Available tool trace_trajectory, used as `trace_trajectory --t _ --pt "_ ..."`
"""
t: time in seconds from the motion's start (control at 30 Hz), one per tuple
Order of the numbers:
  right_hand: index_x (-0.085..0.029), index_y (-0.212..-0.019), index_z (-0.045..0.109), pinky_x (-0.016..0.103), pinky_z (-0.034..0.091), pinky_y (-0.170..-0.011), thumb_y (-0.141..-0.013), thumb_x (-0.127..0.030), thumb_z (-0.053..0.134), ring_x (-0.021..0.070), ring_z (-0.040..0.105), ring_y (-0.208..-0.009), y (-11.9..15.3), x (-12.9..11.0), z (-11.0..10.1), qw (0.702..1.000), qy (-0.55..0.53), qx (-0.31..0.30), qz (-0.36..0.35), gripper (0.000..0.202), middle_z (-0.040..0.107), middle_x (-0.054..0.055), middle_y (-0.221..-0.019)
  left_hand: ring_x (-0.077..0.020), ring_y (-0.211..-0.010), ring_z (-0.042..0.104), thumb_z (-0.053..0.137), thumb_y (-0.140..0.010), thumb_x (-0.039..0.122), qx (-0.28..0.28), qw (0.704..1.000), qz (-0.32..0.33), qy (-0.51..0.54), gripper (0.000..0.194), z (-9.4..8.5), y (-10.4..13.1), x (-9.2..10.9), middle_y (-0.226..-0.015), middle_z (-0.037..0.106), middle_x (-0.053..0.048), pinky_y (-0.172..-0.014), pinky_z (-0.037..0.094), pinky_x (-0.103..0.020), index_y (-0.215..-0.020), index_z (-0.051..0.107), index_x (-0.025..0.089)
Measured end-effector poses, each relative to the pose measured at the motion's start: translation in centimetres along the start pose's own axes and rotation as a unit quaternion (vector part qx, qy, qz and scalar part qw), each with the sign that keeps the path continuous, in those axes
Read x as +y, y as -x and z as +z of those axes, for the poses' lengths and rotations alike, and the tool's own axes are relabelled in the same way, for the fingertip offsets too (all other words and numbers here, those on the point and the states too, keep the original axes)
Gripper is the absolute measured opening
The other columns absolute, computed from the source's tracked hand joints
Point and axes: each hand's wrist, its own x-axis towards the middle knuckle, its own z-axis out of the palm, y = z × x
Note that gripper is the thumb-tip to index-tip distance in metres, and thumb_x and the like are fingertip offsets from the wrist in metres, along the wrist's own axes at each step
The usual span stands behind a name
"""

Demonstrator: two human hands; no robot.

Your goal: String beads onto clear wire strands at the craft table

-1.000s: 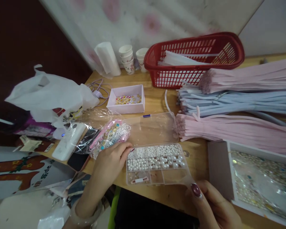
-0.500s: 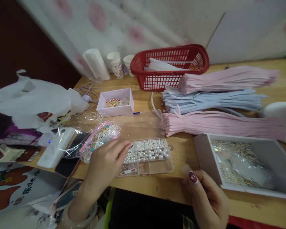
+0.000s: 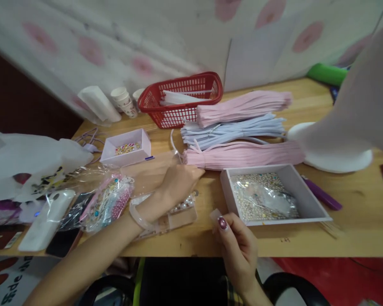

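Small translucent piece [image 3: 215, 215], flat, smooth-edged: held above the front part of the desk [image 3: 201, 233], left of the white box [image 3: 298, 193]. Grip of the right hand [image 3: 238, 250]: thumb and fingers pressed together, pinching the piece; thumbnail dark red, glossy.

Left hand [image 3: 181, 182]: reaches over the clear plastic bead case [image 3: 182, 217], back of the hand up, fingertips near the lower pink bundle [image 3: 242, 155]. State of its grip: cannot tell, fingertips partly hidden. Pale, smooth, rounded bangle [image 3: 142, 219] at the wrist. Case: rectangular, divided into compartments, lid open toward the back; round, lustrous pearl beads [image 3: 182, 205] visible beside the forearm.

White box, rectangular, open-topped: contains small pearly beads and a crinkled clear bag [image 3: 268, 199] with glossy highlights. Behind it, long soft-looking strips in bundles: lower pink, pale blue [image 3: 232, 129], upper pink [image 3: 242, 106].

Left of the case: crinkly clear packet [image 3: 110, 202] of beads, some pink, some turquoise. Behind: small pale box [image 3: 126, 155], rectangular, with gold-rimmed pieces. Further back: red lattice-sided plastic basket [image 3: 181, 114] with whitish strips inside; stacked paper cups [image 3: 124, 102] to its left. Right side: smooth white stand [image 3: 332, 157] with round base; slim purple object [image 3: 322, 194] beside the white box.
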Motion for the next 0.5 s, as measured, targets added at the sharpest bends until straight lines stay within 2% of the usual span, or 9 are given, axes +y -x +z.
trace_trajectory --t 0.2,0.5 --pt "-0.019 -0.066 0.052 0.022 0.031 -0.045 -0.094 -0.029 0.048 0.0085 0.039 -0.048 -0.4 -0.7 -0.4 1.000 0.012 -0.020 -0.019 0.030 0.042 -0.004 -0.054 -0.0190 -0.074 0.066 0.047 -0.094 0.023 -0.004 1.000 0.001 -0.022 0.025 0.1 -0.4 0.1 -0.085 0.073 -0.008 -0.061 0.045 -0.028 -0.094 0.072 0.019" --pt "-0.019 -0.066 0.053 0.022 0.030 -0.045 -0.095 -0.030 0.047 0.0085 0.037 -0.047 -0.4 -0.6 -0.5 0.999 -0.004 -0.032 -0.018 0.031 0.041 -0.004 -0.054 -0.0223 -0.070 0.067 0.044 -0.095 0.020 -0.066 0.990 0.005 -0.121 0.022 -0.6 -0.9 1.1 -0.085 0.072 -0.011 -0.053 0.040 -0.029 -0.093 0.065 0.014"
